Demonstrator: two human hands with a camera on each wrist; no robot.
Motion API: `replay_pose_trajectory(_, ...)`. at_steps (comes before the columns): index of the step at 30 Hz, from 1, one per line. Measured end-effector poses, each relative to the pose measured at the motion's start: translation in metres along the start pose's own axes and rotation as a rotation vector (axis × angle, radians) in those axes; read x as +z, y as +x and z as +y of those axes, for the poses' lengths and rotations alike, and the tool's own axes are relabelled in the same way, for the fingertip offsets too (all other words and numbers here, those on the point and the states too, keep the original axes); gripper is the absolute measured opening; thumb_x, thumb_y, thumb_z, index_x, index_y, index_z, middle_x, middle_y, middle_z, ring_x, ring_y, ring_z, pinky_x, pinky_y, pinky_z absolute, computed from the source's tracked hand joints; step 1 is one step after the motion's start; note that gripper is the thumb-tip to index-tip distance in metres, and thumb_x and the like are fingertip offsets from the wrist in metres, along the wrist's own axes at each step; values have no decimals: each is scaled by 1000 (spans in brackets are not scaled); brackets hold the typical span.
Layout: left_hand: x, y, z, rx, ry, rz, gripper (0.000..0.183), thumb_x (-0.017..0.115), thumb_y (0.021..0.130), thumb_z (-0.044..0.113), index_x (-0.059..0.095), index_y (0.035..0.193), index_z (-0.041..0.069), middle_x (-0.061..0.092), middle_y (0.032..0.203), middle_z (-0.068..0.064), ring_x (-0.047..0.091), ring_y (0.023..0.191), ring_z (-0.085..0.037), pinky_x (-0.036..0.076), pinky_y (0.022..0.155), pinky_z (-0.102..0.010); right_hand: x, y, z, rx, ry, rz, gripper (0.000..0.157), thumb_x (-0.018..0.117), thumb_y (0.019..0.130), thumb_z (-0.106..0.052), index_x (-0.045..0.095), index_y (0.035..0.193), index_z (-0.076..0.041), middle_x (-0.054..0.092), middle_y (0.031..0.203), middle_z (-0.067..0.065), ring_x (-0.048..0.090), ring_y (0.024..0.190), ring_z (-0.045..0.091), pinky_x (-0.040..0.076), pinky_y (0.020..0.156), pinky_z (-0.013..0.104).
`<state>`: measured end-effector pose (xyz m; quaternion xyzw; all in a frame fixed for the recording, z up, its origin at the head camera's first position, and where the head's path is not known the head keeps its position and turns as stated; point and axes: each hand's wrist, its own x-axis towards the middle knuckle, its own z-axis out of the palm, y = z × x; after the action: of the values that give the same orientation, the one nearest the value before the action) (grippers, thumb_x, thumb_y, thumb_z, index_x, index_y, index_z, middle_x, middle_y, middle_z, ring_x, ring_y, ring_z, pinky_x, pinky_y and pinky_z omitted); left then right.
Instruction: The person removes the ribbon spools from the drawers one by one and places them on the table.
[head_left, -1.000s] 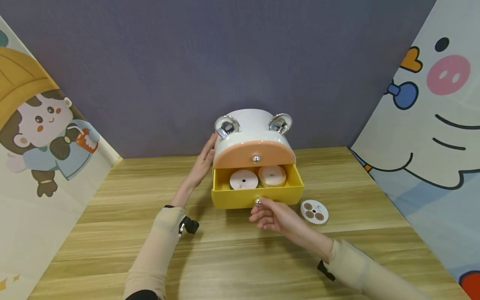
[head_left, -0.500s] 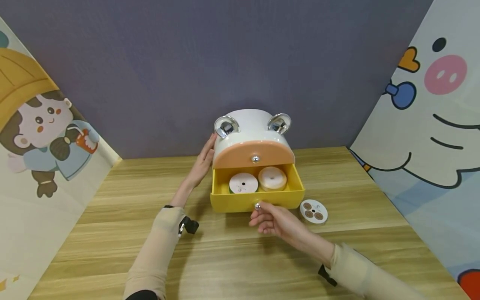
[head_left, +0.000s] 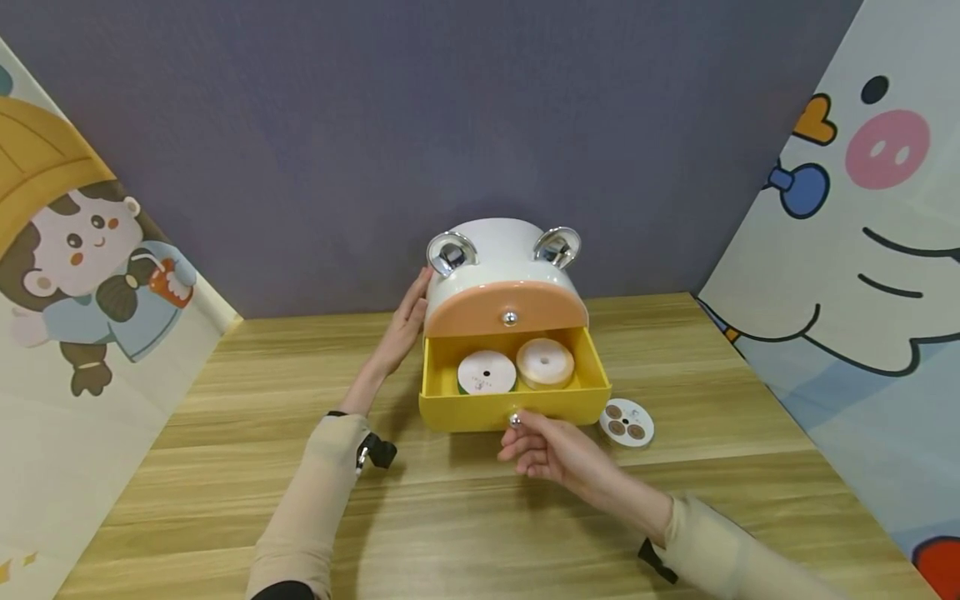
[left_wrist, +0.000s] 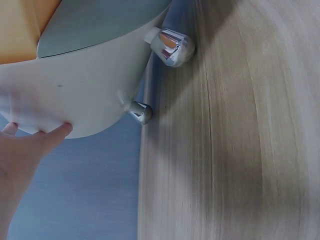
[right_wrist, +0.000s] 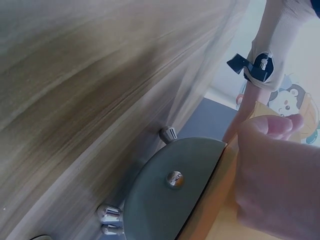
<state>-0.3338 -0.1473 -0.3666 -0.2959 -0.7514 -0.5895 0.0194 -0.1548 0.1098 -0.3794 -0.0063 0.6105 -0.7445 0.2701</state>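
A small white cabinet (head_left: 498, 250) with silver ear-like rings stands against the back wall. Its upper orange drawer (head_left: 480, 308) is closed, while the lower yellow drawer (head_left: 457, 410) is pulled out. Inside lie two spools side by side: a white one with a green edge (head_left: 487, 368) and a white one with a peach edge (head_left: 545, 363). My right hand (head_left: 566, 454) pinches the silver knob (head_left: 515, 420) on the yellow drawer's front. Fairly straight fingers of my left hand (head_left: 397, 337) rest against the cabinet's left side; the left wrist view shows the fingertips (left_wrist: 62, 131) touching it.
On the wooden table (head_left: 300, 367), right of the drawer, lies a white disc-shaped spool (head_left: 627, 422) with brown circles on its face. A purple-grey wall (head_left: 337, 150) rises behind, and cartoon-printed panels (head_left: 832, 333) flank both sides.
My right hand has drawn the yellow drawer further out toward me, so more of both spools shows. The left hand has stayed against the cabinet's side.
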Motion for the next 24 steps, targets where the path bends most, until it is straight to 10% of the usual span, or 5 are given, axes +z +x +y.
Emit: replay_pose_trajectory(24,0,0,1,-7,0,8,52,30,110,20,18,160,12,2,169,-10,1,157,-31,7,125,-58,3,-11,5,9,12,-17,36,51,102,-44,67,94,-12,74,85,-5,64,70,5,56,71,19)
